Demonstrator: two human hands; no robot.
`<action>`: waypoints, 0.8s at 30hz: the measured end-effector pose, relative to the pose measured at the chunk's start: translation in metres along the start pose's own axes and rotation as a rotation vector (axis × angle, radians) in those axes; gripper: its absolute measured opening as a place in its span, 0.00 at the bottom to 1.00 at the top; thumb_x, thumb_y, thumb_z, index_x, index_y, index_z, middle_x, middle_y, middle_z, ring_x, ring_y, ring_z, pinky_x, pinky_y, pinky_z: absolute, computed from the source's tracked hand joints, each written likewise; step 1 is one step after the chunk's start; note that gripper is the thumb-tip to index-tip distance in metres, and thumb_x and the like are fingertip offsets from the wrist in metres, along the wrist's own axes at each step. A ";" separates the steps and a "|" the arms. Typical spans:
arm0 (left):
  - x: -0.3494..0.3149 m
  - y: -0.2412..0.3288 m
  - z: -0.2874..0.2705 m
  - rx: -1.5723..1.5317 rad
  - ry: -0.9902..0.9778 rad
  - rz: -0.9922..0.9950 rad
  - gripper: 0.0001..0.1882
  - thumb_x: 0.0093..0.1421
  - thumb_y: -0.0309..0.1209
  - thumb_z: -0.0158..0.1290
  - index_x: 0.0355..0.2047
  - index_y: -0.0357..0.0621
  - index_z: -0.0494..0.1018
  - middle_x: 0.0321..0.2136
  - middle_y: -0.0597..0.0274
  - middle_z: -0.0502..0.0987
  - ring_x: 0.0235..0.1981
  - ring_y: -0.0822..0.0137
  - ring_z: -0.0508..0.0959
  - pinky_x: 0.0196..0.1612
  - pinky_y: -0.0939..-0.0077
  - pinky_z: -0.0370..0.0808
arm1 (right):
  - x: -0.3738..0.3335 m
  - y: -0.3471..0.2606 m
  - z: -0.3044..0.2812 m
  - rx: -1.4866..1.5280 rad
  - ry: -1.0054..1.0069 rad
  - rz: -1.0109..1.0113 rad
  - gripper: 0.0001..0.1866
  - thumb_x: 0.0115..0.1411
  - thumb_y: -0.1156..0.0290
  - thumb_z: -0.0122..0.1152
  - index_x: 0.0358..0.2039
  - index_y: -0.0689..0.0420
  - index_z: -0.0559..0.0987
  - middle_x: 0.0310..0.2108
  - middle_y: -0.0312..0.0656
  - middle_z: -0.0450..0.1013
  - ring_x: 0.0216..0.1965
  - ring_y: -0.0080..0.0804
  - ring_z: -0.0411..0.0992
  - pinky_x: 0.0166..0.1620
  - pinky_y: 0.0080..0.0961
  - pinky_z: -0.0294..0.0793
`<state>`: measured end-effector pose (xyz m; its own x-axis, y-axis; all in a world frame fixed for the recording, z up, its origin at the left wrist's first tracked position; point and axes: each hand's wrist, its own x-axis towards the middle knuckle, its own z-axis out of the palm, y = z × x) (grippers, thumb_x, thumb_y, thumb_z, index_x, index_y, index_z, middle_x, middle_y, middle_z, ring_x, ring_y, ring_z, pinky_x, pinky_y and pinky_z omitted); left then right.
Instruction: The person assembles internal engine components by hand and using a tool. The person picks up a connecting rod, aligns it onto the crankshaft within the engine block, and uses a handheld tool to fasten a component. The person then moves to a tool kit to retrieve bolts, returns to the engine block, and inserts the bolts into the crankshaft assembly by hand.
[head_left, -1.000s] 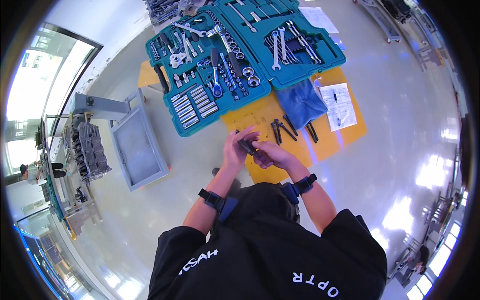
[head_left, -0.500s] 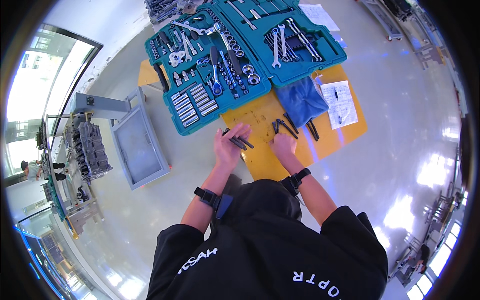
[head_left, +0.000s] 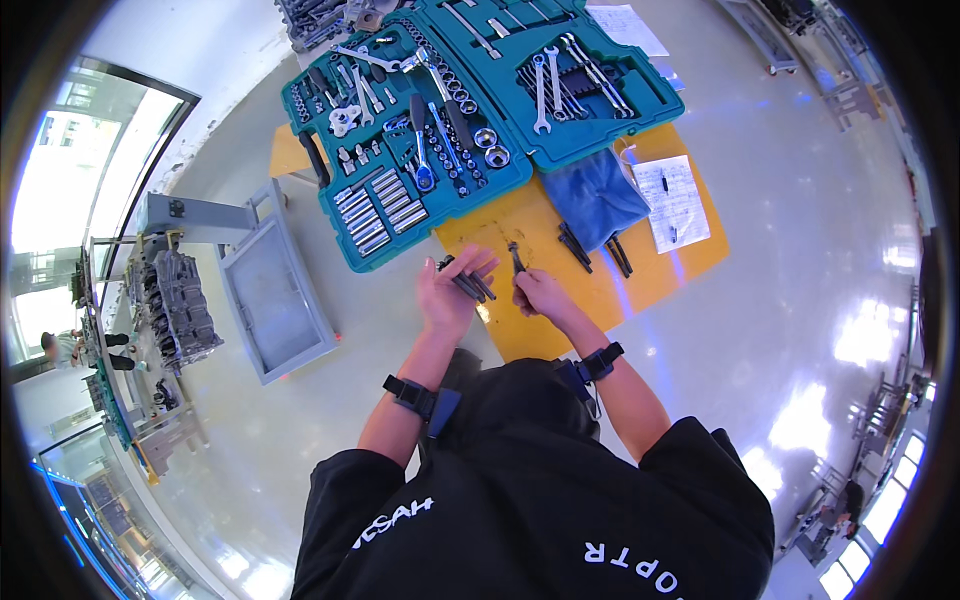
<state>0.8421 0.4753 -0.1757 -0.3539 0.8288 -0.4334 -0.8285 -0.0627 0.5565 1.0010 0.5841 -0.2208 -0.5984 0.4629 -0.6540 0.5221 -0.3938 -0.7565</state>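
My left hand (head_left: 446,300), palm turned up, is closed around several long black bolts (head_left: 472,285) over the near left edge of the yellow table (head_left: 560,312). Just to its right, my right hand (head_left: 541,294) grips at least one black bolt (head_left: 516,258) that points away from me; whether a second lies behind it I cannot make out. Beyond my right hand, more black bolts (head_left: 575,248) lie on the tabletop. Another group of bolts (head_left: 619,257) rests at the near edge of a folded blue cloth (head_left: 597,198).
A teal tool case (head_left: 437,205) with sockets, ratchets and wrenches lies unfolded across the table's far side. Handwritten paper (head_left: 672,205) with a pen is at the right. A grey stand (head_left: 280,290) and an engine block (head_left: 180,305) stand on the left.
My right hand has lifted bolt material from the tabletop and moved left toward my left hand. The bolts formerly just beyond it are gone from the table. My left hand still holds its bunch.
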 end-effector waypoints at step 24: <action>-0.007 0.005 0.007 0.313 0.005 0.017 0.42 0.67 0.57 0.27 0.46 0.29 0.76 0.35 0.48 0.81 0.41 0.58 0.78 0.51 0.65 0.70 | -0.010 0.025 -0.060 -0.599 0.702 -0.140 0.18 0.60 0.58 0.59 0.38 0.62 0.75 0.26 0.46 0.77 0.32 0.46 0.78 0.34 0.40 0.76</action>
<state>0.8434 0.4730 -0.1650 -0.3694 0.8266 -0.4246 -0.6486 0.0978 0.7548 1.0564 0.6179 -0.2329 -0.2770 0.9263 -0.2555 0.8166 0.0868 -0.5707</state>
